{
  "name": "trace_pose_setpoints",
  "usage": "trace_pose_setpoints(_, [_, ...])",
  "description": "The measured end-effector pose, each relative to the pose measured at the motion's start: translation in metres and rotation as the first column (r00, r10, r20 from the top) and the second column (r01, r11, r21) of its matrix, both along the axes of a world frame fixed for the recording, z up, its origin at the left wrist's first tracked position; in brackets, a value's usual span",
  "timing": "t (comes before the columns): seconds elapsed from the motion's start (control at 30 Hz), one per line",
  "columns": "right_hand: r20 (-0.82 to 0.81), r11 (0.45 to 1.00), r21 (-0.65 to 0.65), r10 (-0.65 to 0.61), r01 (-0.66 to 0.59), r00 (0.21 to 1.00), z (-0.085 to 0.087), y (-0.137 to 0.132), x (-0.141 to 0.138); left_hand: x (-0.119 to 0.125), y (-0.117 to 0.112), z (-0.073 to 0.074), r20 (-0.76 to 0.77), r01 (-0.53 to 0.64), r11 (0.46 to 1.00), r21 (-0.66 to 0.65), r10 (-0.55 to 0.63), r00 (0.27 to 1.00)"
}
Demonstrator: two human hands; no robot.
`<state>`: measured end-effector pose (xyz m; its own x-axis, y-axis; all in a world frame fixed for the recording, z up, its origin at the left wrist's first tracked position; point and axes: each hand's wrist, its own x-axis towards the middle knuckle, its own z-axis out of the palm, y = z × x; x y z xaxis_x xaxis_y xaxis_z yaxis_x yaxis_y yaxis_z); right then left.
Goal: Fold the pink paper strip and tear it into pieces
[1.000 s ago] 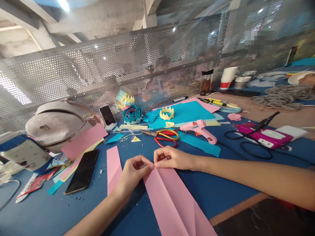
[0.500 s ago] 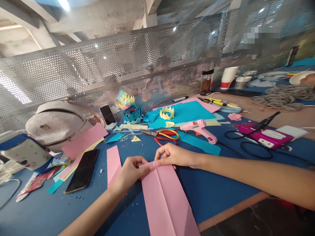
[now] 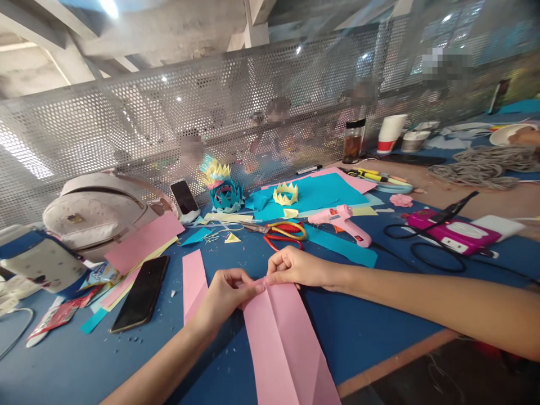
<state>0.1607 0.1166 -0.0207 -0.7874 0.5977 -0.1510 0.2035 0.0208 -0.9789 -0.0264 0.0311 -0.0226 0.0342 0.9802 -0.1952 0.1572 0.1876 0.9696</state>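
While you pinch the far edge of the pink paper strip (image 3: 278, 337), little differs from half a second ago: your grip and the strip's slant look almost the same. Against a second ago the change is plainer. The strip's near end has swung to the left, and your right hand (image 3: 299, 267) sits slightly further right, so more of the far edge shows.

The strip lies between your hands and on your side of them, running toward you over the blue desk (image 3: 367, 320) and out of the bottom of the view. A long crease runs down it from where your fingertips almost meet. Your left hand (image 3: 230, 289) is closed narrow on the left part of the edge, thumb on top; your right holds the edge beside the crease, thumb against curled fingers. How far the paper is raised off the desk, you cannot tell.

To the left, a narrower pink strip (image 3: 194, 275) is partly hidden behind your left hand. Just beyond your hands lie the scissors (image 3: 266, 229), with the pink glue gun (image 3: 348, 222) to their right.
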Motion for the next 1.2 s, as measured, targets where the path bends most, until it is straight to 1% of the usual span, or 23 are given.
trace_pose_setpoints(0.17, [-0.022,0.998,-0.008,0.055,-0.055,0.998,0.004,0.0,0.001,-0.002,0.001,-0.002,0.033,-0.048,0.999,-0.007,0.048,0.998])
trace_pose_setpoints(0.3, [0.019,0.995,0.038,0.096,-0.097,0.995,0.006,0.001,0.002,-0.001,0.001,0.001,0.047,-0.053,0.998,-0.014,0.054,0.997])
trace_pose_setpoints(0.53, [0.022,0.991,0.09,0.099,-0.101,0.995,0.0,0.002,0.0,0.002,-0.002,0.005,0.009,-0.033,0.999,0.026,0.032,0.999])
trace_pose_setpoints(0.63, [0.035,0.988,0.118,0.093,-0.097,0.995,-0.001,0.001,0.0,0.002,-0.002,0.004,0.012,-0.032,0.999,0.009,0.032,0.999])
trace_pose_setpoints(0.73, [0.055,0.988,0.142,0.061,-0.068,0.997,0.0,0.0,0.0,0.002,-0.001,0.003,0.024,-0.045,0.999,-0.013,0.045,0.999])
trace_pose_setpoints(0.93, [0.055,0.995,0.083,0.045,-0.049,0.997,0.005,-0.003,0.001,0.001,0.0,0.002,0.06,-0.078,0.997,-0.01,0.079,0.995])
trace_pose_setpoints(1.1, [-0.034,0.999,0.004,-0.041,0.041,0.999,0.005,0.0,0.0,-0.009,0.005,-0.001,0.201,0.012,0.994,-0.113,0.011,0.979])
trace_pose_setpoints(1.13, [-0.046,0.998,-0.01,-0.057,0.057,0.997,0.005,0.001,0.0,-0.011,0.006,-0.002,0.211,0.005,0.992,-0.123,0.021,0.977])
trace_pose_setpoints(1.2, [-0.053,0.997,-0.03,-0.072,0.07,0.996,0.003,0.002,0.001,-0.014,0.008,-0.005,0.198,-0.04,0.994,-0.103,0.059,0.978])
